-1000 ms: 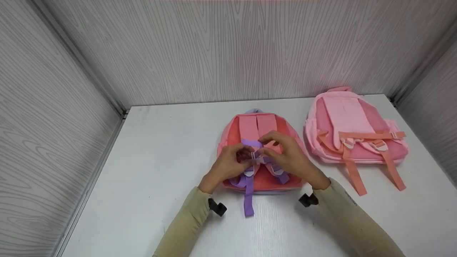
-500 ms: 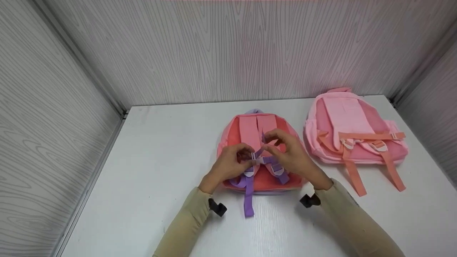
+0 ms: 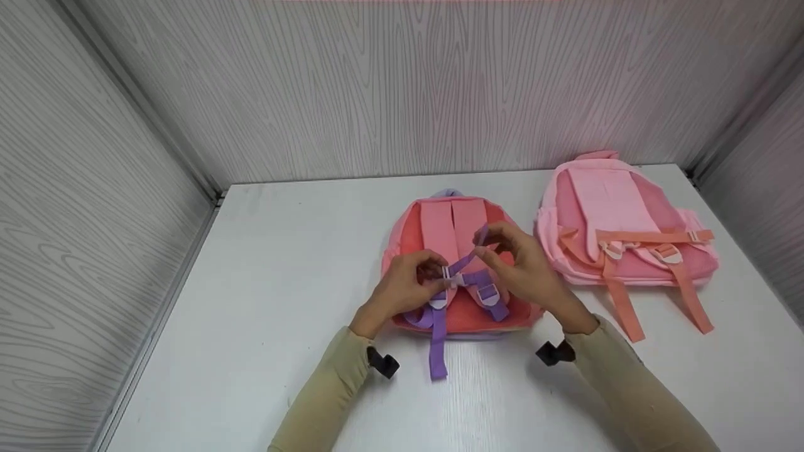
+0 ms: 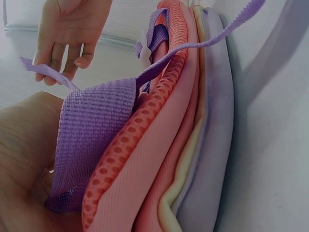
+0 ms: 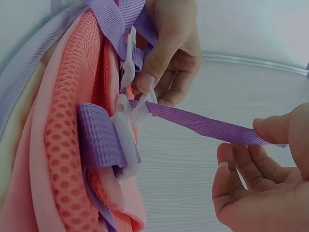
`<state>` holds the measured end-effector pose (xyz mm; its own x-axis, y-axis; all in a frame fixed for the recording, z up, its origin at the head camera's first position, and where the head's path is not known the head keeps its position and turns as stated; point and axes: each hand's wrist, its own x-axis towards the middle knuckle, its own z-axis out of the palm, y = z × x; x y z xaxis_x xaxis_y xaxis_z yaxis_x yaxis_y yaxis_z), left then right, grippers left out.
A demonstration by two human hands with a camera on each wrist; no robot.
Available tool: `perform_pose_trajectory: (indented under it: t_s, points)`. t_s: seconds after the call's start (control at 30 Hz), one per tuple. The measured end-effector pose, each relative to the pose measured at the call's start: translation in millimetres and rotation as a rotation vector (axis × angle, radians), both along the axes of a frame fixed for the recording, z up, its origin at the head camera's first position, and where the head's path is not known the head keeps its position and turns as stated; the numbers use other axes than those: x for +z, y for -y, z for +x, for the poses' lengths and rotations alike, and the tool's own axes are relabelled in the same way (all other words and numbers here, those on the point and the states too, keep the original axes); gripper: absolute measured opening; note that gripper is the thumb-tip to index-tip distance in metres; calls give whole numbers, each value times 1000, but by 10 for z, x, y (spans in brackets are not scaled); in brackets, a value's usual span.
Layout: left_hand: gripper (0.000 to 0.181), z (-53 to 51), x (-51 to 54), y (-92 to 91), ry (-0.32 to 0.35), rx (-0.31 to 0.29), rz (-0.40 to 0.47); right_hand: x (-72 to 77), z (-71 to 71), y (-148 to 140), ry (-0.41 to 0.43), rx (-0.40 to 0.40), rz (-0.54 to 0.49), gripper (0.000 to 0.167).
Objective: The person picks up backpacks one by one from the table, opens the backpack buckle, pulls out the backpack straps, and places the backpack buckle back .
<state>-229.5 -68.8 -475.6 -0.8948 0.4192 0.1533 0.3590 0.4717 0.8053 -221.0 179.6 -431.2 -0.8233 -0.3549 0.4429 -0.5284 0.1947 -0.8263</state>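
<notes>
A coral-pink backpack (image 3: pixel 436 226) lies with its shoulder straps up in the middle of the head view. My left hand (image 3: pixel 411 282) pinches the white plastic buckle (image 5: pixel 141 108) of its chest strap between thumb and fingers. Up and to the right, my right hand (image 3: pixel 521 263) pinches the free end of the purple webbing strap (image 5: pixel 207 124), which runs taut from the buckle. In the right wrist view the thumb presses on that strap from above, with fingers below it. Another purple strap tail (image 3: pixel 438 351) hangs over the backpack's lower edge onto the table.
To the right lies a second, lighter pink backpack (image 3: pixel 606 194) with orange straps (image 3: pixel 628 311) hanging toward the front. Both rest on a white table (image 3: pixel 282 270), with grey wood-grain panels (image 3: pixel 377 94) at the back and sides.
My right hand has moved to the right, drawing the purple strap end away from the buckle, so it now stretches straighter. The left hand stays in place on the buckle.
</notes>
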Motion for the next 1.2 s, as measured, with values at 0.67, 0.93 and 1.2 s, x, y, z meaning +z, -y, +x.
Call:
perform_pose_trajectory:
  t_s: [0.67, 0.93, 1.2]
  points:
    - [26, 6, -10, -10, 20, 14, -5, -152, 4, -343, 375, -115, -81, 25]
    - [27, 13, -4, -20, 16, 15, -2, -170, 21, -390, 460, -185, -57, 30]
    - [27, 24, 4, -25, -11, 12, -15, -181, 42, -478, 450, -245, -29, 29]
